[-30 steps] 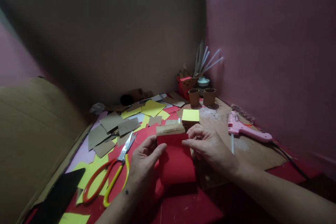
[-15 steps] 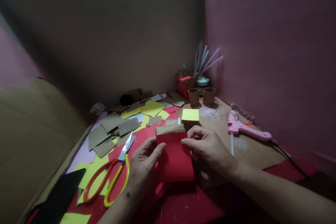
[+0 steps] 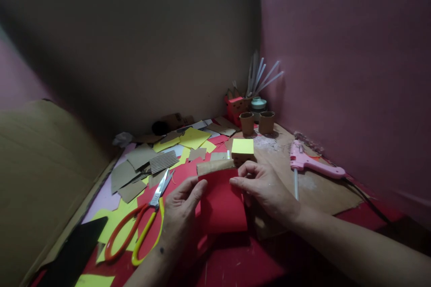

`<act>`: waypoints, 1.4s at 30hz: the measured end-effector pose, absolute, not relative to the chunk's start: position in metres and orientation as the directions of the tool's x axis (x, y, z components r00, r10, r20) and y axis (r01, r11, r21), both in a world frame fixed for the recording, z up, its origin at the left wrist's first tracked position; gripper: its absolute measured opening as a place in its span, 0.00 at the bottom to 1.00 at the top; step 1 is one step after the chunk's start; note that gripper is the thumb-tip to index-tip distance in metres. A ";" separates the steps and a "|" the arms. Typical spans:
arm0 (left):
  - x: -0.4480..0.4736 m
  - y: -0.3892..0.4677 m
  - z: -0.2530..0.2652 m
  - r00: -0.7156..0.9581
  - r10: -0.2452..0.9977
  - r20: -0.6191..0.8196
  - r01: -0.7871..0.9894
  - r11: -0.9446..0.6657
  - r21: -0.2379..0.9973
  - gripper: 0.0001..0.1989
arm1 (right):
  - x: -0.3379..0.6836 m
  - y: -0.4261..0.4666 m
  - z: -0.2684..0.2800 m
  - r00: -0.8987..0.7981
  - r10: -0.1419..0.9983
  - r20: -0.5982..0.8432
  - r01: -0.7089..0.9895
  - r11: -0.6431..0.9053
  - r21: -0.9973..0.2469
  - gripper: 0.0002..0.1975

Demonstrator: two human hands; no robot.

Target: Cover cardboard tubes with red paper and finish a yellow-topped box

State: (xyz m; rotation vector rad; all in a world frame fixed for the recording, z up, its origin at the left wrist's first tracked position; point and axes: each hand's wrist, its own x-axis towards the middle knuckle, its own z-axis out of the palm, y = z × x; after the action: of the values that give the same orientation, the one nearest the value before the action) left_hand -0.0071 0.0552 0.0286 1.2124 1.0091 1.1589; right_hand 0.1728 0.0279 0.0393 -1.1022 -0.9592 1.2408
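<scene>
A piece of red paper is held up between my two hands, with a strip of brown cardboard along its top edge. My left hand pinches its left side, thumb in front and fingers behind. On the right side, my right hand grips the same paper between thumb and fingers near the upper corner. Just beyond it stands a small cardboard box with a yellow top. Scissors with one red and one yellow handle lie open beside my left hand.
Right of my hands, a pink glue gun with its cord rests on a cardboard sheet. Two cardboard cups stand at the back near glue sticks. Yellow paper and cardboard scraps cover the left side.
The whole view has shifted slightly, so everything appears a little further left. Both hands keep their hold on the red paper, whose position between them barely changes.
</scene>
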 end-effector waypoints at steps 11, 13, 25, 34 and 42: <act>-0.001 0.053 0.036 0.076 0.997 0.024 -0.095 -0.016 0.995 0.12 | 0.172 0.028 0.039 0.097 0.994 -0.040 -0.201 -0.019 -0.979 0.12; 0.001 0.051 0.039 0.067 0.998 0.021 -0.093 -0.015 0.996 0.12 | 0.172 0.028 0.039 0.107 0.993 -0.042 -0.202 -0.019 -0.979 0.12; -0.001 0.050 0.038 0.065 0.995 0.082 0.000 -0.082 0.997 0.12 | 0.171 0.030 0.033 0.084 0.994 -0.068 -0.283 -0.041 -0.958 0.14; -0.005 0.052 0.034 0.096 0.994 0.061 -0.037 -0.058 0.998 0.11 | 0.172 0.031 0.034 0.098 0.992 -0.074 -0.287 -0.043 -0.957 0.14; -0.006 0.051 0.032 0.134 0.989 0.068 -0.042 -0.063 0.997 0.11 | 0.175 0.032 0.033 -0.003 0.996 -0.092 -0.368 -0.087 -0.926 0.12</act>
State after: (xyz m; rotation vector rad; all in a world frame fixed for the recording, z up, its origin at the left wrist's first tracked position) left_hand -0.0061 0.0507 0.0320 1.2900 1.0501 1.1730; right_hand 0.1753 0.0315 0.0331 -0.9956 -0.8716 1.4196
